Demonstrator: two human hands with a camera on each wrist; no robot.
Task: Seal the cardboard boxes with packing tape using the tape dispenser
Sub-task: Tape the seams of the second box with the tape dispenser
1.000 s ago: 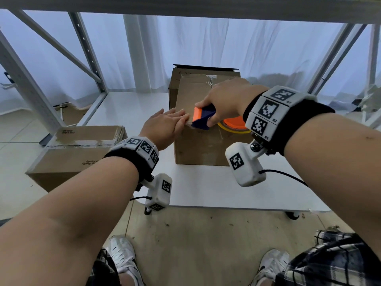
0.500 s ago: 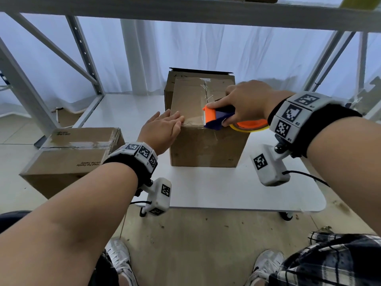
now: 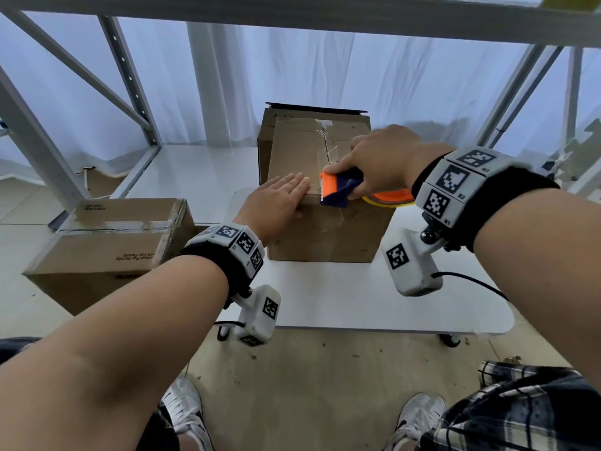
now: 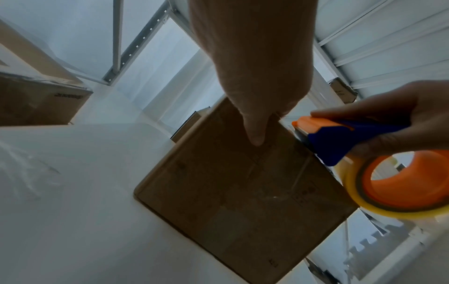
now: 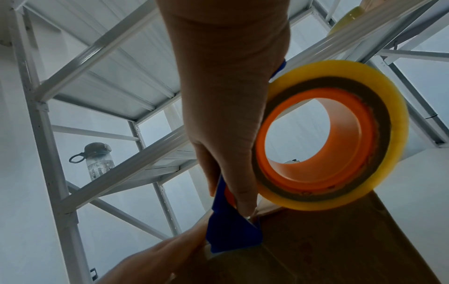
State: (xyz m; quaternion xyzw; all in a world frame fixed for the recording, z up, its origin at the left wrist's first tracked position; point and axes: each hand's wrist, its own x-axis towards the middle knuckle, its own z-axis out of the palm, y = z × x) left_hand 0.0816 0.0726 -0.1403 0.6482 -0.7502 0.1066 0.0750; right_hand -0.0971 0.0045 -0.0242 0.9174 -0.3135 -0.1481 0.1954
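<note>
Hands first: we see our left hand (image 3: pixel 276 206) lying flat on the near top edge of the brown box (image 3: pixel 325 236), with its fingers (image 3: pixel 297 185) straight and loose, holding nothing. From the left wrist camera, the thumb (image 4: pixel 253 126) points down the front side of that box.

Our right hand (image 3: pixel 380 161) has its fingers curled tight around the tape dispenser (image 3: pixel 341 187). This tool is blue with an orange front, and its toothed edge sits right at the near top edge of the box, just at 3 o'clock from our left fingers. They are very close, but we cannot tell if they touch. The yellow tape roll (image 5: pixel 335 134) with its orange middle hangs at the back of the tool, by our right wrist.

We see the box on the white table (image 3: pixel 357 301), at 12 o'clock from us. Shiny tape runs along the top of the box toward the far end. Behind it, touching or almost touching, stands another box (image 3: pixel 312 113) with a dark flap edge up.

At 9 o'clock, off the table, sits 1 more cardboard box (image 3: pixel 107 242) with tape across its top.

We also see a water bottle (image 5: pixel 97 159) on a metal shelf in the right wrist view.
</note>
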